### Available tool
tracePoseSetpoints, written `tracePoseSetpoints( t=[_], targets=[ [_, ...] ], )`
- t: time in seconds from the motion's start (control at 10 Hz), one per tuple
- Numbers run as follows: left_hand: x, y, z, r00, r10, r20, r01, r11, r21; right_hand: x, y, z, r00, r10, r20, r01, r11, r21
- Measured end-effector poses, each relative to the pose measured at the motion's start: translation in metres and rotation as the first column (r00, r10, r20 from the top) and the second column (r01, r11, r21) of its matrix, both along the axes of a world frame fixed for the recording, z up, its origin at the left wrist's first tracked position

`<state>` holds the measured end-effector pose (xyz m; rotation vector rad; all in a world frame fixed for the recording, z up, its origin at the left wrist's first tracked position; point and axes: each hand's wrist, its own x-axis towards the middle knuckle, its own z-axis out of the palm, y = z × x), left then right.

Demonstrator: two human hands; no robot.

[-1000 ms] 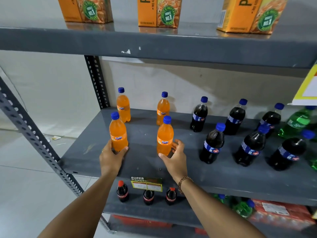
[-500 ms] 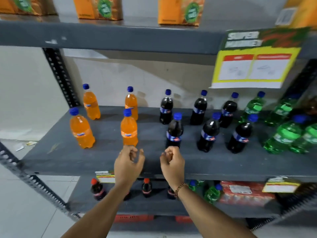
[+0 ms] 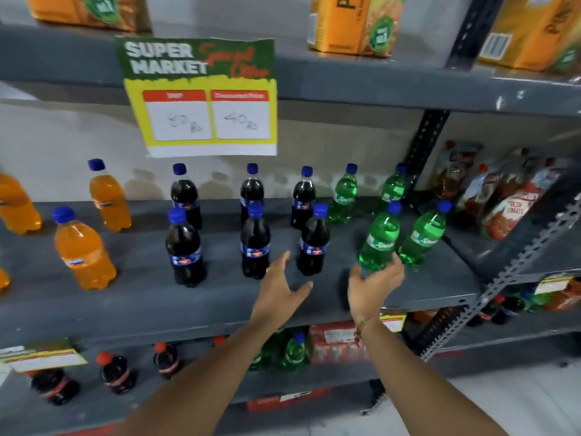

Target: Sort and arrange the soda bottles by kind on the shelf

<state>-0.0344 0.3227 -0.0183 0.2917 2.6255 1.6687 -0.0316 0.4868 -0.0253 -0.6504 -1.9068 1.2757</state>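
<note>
Nearest, at lower centre: left hand point(image 3: 279, 289) spread open, empty, over the grey shelf point(image 3: 220, 297) front edge, fingers just short of a dark cola bottle point(image 3: 313, 240). Right hand point(image 3: 374, 286) open too, fingertips touching the base of a green soda bottle point(image 3: 379, 237), not closed round it. All bottles upright, caps up. Bare shelf strip along the front. Farther back, centre: two rows of cola; green to the right; orange soda bottles point(image 3: 82, 250) far left.
</note>
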Motion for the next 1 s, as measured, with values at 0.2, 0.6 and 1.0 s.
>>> tracePoseSetpoints(
  t=[0.2, 0.6, 1.0],
  targets=[
    [-0.032, 0.034, 0.016, 0.993, 0.111, 0.051, -0.11, 0.994, -0.021, -0.02, 0.048, -0.001, 0.988, 0.125, 0.092, -0.116, 0.988, -0.098],
    [-0.035, 0.043, 0.021, 0.99, 0.134, -0.04, -0.132, 0.99, 0.048, -0.012, 0.052, -0.006, 0.979, 0.196, 0.063, -0.189, 0.976, -0.105],
    [-0.002, 0.019, -0.005, 0.99, 0.132, 0.055, -0.134, 0.99, 0.035, 0.0, 0.036, -0.006, 0.982, 0.175, 0.078, -0.158, 0.971, -0.182]
  ],
)
